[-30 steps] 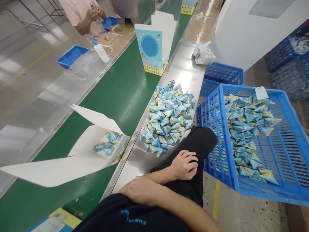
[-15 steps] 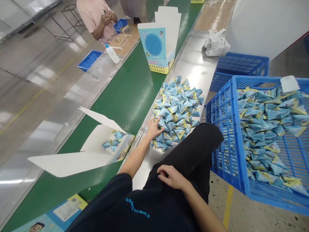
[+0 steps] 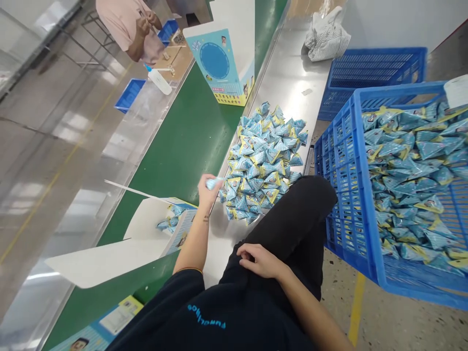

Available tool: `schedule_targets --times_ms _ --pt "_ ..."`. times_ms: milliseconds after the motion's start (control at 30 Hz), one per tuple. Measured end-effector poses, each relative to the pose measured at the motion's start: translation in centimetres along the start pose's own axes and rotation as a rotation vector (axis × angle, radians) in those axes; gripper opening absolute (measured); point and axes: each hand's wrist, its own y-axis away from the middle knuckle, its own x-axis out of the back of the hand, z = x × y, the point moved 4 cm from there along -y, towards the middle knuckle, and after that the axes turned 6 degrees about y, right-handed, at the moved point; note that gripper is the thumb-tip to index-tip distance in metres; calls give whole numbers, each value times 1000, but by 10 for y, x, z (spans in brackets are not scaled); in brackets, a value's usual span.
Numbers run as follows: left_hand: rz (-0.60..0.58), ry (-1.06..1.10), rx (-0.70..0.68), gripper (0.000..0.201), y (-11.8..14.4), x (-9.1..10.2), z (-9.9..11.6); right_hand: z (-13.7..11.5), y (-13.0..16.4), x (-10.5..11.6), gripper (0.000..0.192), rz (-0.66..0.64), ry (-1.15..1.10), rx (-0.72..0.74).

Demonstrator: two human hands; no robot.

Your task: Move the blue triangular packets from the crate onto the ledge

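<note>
And it's a dark short-sleeved shirt (image 3: pixel 252 324), bright blue lettering (image 3: pixel 206 317) curving across the front! Thin orange line (image 3: pixel 192 268) at the left sleeve's edge, small dark marks (image 3: pixel 206 218) near the wrist, black trousers (image 3: pixel 292 209), left hand (image 3: pixel 209 188) and right hand (image 3: pixel 260 260) bare!

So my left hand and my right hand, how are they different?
Your left hand grips a blue packet; your right hand holds nothing visible. Your left hand is beside the heap of pyramid packets; your right hand rests curled on the black trousers. Both are bare.

packet (image 3: pixel 211 184) partly hidden by left fingers (image 3: pixel 203 182), crate (image 3: pixel 370 209) cut off at right, upright box (image 3: pixel 215 61) at top
</note>
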Motion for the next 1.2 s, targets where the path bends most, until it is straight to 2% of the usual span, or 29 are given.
schedule_targets --times_ms 33,100,167,233,333,400,467,533,600,700,800,933,1000,1067,1167,1200 --pt "-35 -87 -64 55 2 2 3 -1 0 0 13 -1 -3 5" --pt "-30 -228 -164 58 5 7 5 -4 -1 1 13 -5 -2 7" --pt "-15 -291 -193 56 10 9 4 -5 0 2 13 3 4 -1" --pt "-132 -369 -168 46 18 2 2 -6 1 3 13 23 2 -11" --pt "-364 -649 48 21 35 -12 -4 -6 1 3 13 31 -3 -19" --pt "-423 -841 261 16 44 -17 -8 -5 0 2 12 26 5 -25" --pt "-429 -939 390 24 50 -22 -9 -5 -1 2 11 30 8 -26" --pt "-438 -1000 413 41 53 -29 -9 -5 -1 2 11 33 10 -17" --pt "-452 -1043 368 46 53 -37 -10 -5 -1 2 11 32 19 -15" --pt "-503 -1085 265 30 53 -49 -11 -4 -1 2 11 35 32 -42" --pt "-522 -1112 189 28 52 -50 -7 -4 -2 1 10 36 20 -52" --pt "-538 -1077 199 24 43 -25 7 -3 -3 1 11 40 9 -46" --pt "-442 -1015 180 23 36 -6 21 -2 -3 1 11 36 5 -47" --pt "-325 -922 31 24 31 8 40 -2 -3 1 12 29 -6 -41" --pt "-315 -737 -333 25 29 8 71 -3 -3 1 11 25 -6 -33" --pt "-276 -684 -427 26 28 8 80 -4 -3 1 10 24 2 -32"
